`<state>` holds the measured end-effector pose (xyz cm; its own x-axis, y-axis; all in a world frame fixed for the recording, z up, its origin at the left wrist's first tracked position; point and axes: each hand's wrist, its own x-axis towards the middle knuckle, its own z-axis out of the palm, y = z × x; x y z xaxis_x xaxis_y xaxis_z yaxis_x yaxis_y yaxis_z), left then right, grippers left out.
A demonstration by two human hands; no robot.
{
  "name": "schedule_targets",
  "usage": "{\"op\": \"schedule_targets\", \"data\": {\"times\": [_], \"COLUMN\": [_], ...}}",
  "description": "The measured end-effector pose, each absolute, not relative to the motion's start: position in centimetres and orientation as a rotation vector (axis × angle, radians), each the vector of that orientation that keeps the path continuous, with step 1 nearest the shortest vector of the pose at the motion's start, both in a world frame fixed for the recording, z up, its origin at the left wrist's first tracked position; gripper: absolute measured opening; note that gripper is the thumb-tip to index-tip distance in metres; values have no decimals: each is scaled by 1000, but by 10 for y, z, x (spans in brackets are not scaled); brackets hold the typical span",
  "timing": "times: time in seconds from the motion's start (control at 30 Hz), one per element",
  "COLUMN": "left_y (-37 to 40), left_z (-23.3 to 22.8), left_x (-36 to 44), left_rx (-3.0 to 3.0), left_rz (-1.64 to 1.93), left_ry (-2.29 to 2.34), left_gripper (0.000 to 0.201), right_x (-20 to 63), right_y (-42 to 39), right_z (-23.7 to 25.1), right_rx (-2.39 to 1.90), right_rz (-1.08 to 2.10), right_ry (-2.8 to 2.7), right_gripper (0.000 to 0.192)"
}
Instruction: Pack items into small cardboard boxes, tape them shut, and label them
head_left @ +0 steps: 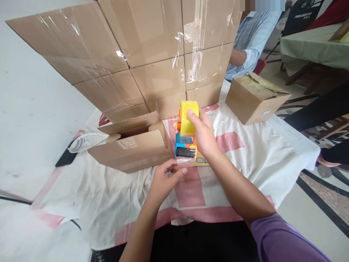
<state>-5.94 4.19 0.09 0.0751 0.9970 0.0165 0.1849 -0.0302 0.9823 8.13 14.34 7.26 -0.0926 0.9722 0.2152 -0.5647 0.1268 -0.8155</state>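
Observation:
A tape dispenser (179, 139) in blue and orange, carrying a wide yellow tape roll (188, 122), is gripped by my right hand (204, 131), its thumb lying over the roll. A short strip of clear tape (185, 161) comes out below the dispenser's black brush. At that strip, the thumb and fingers of my left hand (166, 180) close on its loose end. Just left of the dispenser stands an open cardboard box (133, 149) with its flaps up. Partly hidden under the dispenser lies a flat yellow item (200, 162) with blue printed marks.
Taped cardboard boxes (155, 32) are stacked at the back of the cloth-covered table (223, 174). To the right sits a closed carton (248, 100), with a person in a light blue sleeve (253, 40) behind it. A white perforated object (87, 142) rests beside the open box, near the wall.

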Motion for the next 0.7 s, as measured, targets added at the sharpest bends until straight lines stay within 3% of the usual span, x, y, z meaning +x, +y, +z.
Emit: {"op": "schedule_targets", "data": {"times": [0.2, 0.7], "left_y": [43, 36], "left_z": [0, 12], "left_x": [-55, -34], "left_rx": [1278, 1395], "left_rz": [1280, 1560], "left_ry": [1213, 1476], "left_gripper": [24, 10], "right_x": [86, 84], "right_y": [149, 151], "right_z": [73, 73], "right_rx": [-599, -709], "right_rz": [1486, 1967], "right_ry": [-882, -651], "right_gripper": [36, 35]}}
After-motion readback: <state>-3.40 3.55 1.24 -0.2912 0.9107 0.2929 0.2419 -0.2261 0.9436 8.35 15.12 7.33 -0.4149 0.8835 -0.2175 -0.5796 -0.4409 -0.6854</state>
